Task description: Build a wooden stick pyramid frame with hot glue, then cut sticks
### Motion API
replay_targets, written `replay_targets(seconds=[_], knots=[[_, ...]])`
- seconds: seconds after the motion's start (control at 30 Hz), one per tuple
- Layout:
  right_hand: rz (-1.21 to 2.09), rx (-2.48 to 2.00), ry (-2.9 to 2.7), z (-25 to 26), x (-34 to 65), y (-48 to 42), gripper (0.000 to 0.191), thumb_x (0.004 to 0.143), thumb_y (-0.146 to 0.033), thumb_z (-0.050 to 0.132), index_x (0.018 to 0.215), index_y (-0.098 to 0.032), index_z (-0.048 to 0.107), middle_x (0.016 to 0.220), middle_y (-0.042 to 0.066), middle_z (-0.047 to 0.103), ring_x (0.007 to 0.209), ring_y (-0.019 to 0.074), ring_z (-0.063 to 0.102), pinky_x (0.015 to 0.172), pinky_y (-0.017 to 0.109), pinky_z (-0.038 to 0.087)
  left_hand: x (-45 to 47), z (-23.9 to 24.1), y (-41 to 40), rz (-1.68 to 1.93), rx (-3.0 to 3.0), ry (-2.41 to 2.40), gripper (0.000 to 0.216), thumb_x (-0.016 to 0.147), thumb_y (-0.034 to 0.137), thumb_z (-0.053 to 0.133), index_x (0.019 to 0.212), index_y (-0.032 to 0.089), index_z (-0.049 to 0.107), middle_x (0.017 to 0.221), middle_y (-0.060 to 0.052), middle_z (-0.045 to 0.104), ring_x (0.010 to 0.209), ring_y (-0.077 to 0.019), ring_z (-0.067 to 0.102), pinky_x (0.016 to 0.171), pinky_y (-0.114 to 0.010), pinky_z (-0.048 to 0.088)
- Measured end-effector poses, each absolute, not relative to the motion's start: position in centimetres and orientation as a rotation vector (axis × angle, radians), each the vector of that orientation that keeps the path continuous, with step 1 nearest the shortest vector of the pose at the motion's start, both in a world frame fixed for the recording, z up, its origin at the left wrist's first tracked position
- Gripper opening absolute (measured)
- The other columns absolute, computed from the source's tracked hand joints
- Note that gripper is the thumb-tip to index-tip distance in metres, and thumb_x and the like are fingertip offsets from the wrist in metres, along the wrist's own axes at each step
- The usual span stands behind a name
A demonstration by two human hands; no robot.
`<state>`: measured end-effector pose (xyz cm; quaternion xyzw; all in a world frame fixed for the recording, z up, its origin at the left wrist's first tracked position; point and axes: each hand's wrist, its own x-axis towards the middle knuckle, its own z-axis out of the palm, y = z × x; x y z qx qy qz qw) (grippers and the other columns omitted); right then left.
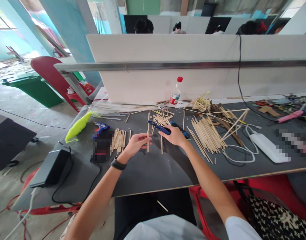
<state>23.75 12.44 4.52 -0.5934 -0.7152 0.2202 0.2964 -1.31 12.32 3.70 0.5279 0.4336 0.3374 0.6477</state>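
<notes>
Stick (148, 141) first: a thin wooden one stands near upright at the centre of the frame, pinched between the fingertips of my left hand (136, 144), which wears a black wristband. Just right of it my right hand (174, 136) is closed around blue cutters (158, 127), their tip pointing left above the stick's top. Both work over the dark table (153, 173). Left of centre lies a small stack of cut sticks (119, 140); right of centre, a bigger loose pile (206, 133). Further back, a red-capped bottle (176, 91) stands against the white partition (167, 66).
</notes>
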Motion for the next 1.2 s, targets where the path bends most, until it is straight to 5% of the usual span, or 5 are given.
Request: replay_targets(seconds=[0.6,1.2], knots=[[0.538,-1.681,-2.05,5.5,24.2,12.1,0.047,0.087,-0.065,0.061,0.106,-0.025,0.077,0.099,0.007,0.079,0.089,0.0265,0.071,0.074,0.032,0.047,-2.2,4.1,12.6,0.748,1.163,0.931,0.054,0.07,0.052,0.085,0.11,0.017,0.077,0.095,-0.008,0.072,0.076,-0.0147,0.068,0.069,-0.027,0.056],[0.555,-1.624,-2.156,6.0,23.8,11.6,0.04,0.083,-0.06,0.068,0.105,-0.029,0.077,0.1,0.006,0.078,0.089,0.0266,0.07,0.071,0.031,0.046,-1.7,3.4,12.6,0.727,1.31,1.015,0.056,0.07,0.056,0.083,0.109,0.017,0.076,0.095,-0.007,0.071,0.081,-0.0204,0.073,0.064,-0.025,0.056]])
